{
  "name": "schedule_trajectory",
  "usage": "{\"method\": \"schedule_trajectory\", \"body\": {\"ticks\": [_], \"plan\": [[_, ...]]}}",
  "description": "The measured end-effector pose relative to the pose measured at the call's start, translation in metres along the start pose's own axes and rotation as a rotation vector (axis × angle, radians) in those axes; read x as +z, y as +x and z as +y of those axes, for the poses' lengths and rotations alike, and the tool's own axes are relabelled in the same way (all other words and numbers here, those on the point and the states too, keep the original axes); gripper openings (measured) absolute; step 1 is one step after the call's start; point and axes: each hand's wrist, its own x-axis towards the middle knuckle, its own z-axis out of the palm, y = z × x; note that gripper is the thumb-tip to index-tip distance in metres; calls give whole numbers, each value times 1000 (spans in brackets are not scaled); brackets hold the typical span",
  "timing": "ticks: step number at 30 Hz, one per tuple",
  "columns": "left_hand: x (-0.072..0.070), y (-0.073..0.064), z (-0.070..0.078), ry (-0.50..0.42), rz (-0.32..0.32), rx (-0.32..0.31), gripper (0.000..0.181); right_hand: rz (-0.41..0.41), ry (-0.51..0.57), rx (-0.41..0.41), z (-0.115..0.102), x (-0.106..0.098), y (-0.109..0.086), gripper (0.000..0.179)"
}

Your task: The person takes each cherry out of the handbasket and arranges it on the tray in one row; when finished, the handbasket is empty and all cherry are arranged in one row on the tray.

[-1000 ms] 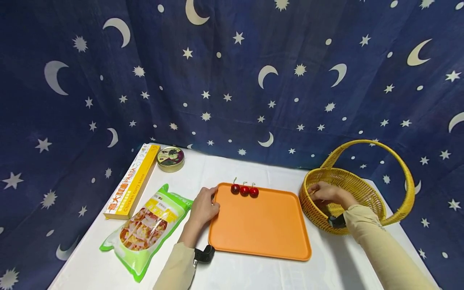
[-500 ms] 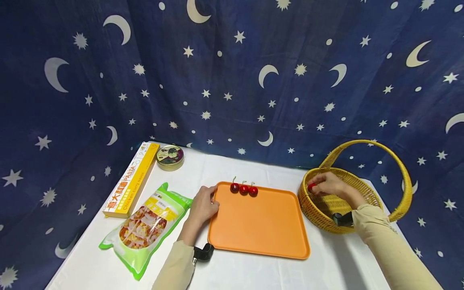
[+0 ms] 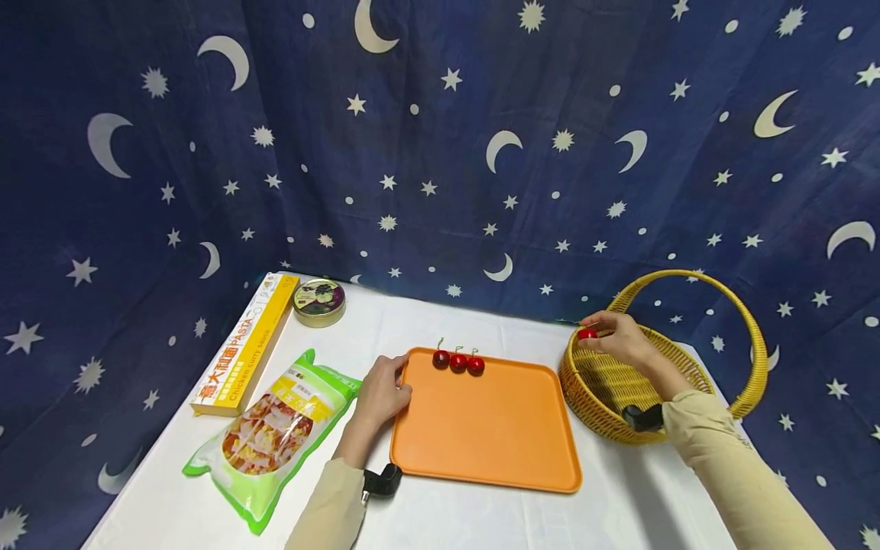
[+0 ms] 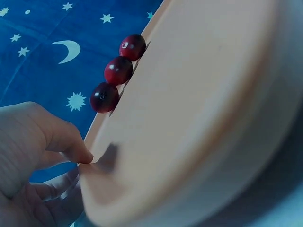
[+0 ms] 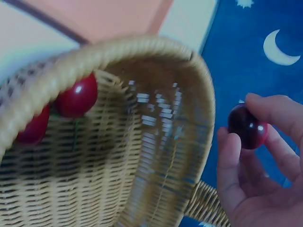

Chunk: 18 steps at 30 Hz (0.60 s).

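Note:
My right hand point(image 3: 622, 340) pinches a dark red cherry point(image 5: 247, 126) between thumb and fingers, above the far left rim of the yellow wicker basket point(image 3: 584, 393). Two more cherries point(image 5: 77, 97) lie inside the basket in the right wrist view; in the head view they are hidden. With thumb and fingers my left hand point(image 3: 381, 393) grips the left edge of an orange tray point(image 3: 488, 428), near its far left corner. Three cherries point(image 3: 458, 363) with stems sit in a row along the tray's far edge, just right of that corner.
Left of the tray lies a green-edged food bag point(image 3: 271, 435). Behind it are a yellow-and-white pasta box point(image 3: 247, 344) and a round tin point(image 3: 319, 302). The basket's tall handle point(image 3: 756, 336) arches up on the right. A dark blue star-patterned cloth point(image 3: 440, 153) hangs behind the white table point(image 3: 467, 519).
My right hand has risen from inside the basket to its far left rim, bringing a cherry into sight. The left hand keeps its grip on the tray. The head view has shifted slightly.

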Motion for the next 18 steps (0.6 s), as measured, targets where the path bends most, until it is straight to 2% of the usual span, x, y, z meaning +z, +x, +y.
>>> {"method": "schedule_trajectory", "body": {"ticks": [7,12,18], "plan": [[1,1,-1,0,-10,-12,55,-1,70,3,-13,26,10,46],[-1,0,0,-6,-1,-12,55,10,74,-32,-20,60,22,36],[0,0,-1,-21,11,-9,54,18,21,-92,-21,102,33,29]]}}
